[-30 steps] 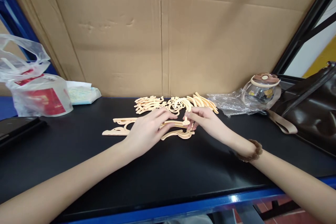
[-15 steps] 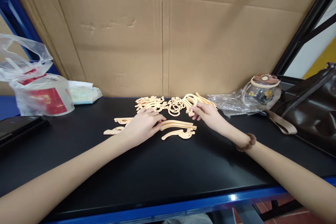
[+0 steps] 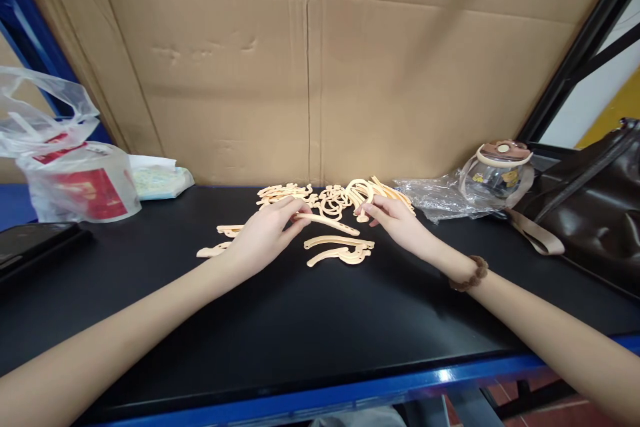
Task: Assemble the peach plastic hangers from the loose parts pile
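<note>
Two grips are closed: the left hand (image 3: 263, 235) clamps a long curved strip (image 3: 327, 221), its length running rightward toward the right hand (image 3: 396, 221), which pinches a small piece (image 3: 361, 215) by the pile (image 3: 300, 197).

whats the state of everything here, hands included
left hand, pinching curved strip by one end
right hand, pinching small piece at the pile
pile, loose and jumbled
jar, lid on
plastic bag, handles untied
</note>
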The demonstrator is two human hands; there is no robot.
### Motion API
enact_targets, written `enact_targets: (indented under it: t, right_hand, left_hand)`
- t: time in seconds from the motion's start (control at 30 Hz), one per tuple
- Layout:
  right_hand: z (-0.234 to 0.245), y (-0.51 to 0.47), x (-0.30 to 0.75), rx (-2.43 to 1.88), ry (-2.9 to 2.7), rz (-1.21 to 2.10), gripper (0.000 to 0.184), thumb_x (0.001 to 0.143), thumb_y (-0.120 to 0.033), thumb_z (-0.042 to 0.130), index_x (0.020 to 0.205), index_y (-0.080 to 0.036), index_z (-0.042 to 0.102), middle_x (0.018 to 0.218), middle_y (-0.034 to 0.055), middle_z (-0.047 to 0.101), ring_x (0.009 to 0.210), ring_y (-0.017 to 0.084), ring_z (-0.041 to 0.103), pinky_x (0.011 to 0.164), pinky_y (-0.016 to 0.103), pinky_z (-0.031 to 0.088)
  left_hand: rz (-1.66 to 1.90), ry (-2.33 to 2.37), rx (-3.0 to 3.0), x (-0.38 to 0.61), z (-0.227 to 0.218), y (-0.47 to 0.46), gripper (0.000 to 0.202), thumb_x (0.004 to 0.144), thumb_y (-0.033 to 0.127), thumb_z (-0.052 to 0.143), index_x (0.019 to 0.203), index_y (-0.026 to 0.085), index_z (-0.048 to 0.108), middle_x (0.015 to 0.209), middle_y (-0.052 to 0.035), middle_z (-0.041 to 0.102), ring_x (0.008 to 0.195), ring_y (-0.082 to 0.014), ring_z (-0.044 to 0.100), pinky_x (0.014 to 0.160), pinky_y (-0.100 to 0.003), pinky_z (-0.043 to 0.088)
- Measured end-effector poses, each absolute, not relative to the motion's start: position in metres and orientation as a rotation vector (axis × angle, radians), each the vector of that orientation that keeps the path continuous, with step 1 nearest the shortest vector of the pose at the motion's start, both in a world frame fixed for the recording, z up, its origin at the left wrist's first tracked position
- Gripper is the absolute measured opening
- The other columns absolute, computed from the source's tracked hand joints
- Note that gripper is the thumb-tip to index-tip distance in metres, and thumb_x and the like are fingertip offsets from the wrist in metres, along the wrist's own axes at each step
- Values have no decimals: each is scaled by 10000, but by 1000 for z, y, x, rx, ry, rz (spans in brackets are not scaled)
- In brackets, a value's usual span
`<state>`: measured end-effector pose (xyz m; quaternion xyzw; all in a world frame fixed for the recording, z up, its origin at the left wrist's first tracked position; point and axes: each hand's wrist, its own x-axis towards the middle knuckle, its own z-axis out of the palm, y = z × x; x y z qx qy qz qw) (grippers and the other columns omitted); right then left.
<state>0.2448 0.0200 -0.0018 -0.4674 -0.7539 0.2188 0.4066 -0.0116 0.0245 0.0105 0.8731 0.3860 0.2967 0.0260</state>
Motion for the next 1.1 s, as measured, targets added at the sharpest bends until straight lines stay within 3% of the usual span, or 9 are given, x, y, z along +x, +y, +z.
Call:
enact_targets:
  t: [0.17,0.3,0.4,0.57,0.7,0.83,1.1]
  right_hand:
    - [2,13,240,-1112,-1927,533,301,912,-432,453,794,-205,612,833,36,636,858,210,588,760,352,475]
    - [8,8,238,-1089,-1855,532,281,892,-428,496,809,-201,639,886,40,652,891,206,580,797,351,464]
    - [9,7,237,-1034,-1795,715,255,857,-419,552,784,-191,640,917,40,652,844,176,594,798,340,478]
    - [8,3,232,-972,-1663,1020,196,792,-381,655,850,-195,634,797,13,656,763,145,629,791,330,504]
    - [9,-3,228,-927,-1607,1109,189,776,-358,689,860,-195,646,771,6,676,766,137,643,818,326,508]
    - [11,-7,226,-879,-1570,1190,189,782,-347,695,894,-198,659,784,-5,687,763,118,646,834,306,504]
    - [8,-11,221,-788,-1552,1412,188,789,-287,703,926,-204,603,780,-17,689,737,99,651,781,258,500]
  left_hand:
    - [1184,1032,2209,-6,25,15,254,847,429,572,889,183,618,894,-30,653,776,-159,584,689,-265,446]
    - [1439,931,1887,-4,43,3,224,771,372,675,789,172,575,785,-2,612,763,-140,579,723,-260,458]
    - [1495,877,1916,-4,50,-5,201,805,338,642,782,185,515,789,17,571,745,-117,560,696,-237,452]
    - [1202,807,2148,-2,40,-6,148,903,333,512,853,199,473,775,26,572,655,-102,546,615,-223,441]
    - [857,947,2397,1,28,-6,242,956,350,389,801,197,496,771,16,577,688,-123,548,638,-242,414]
    - [586,1219,2629,6,22,-13,272,966,371,320,783,217,451,605,47,492,546,-140,488,534,-251,314]
    - [574,1301,2820,15,15,-22,478,900,599,369,635,203,414,472,55,420,421,-127,434,479,-243,211]
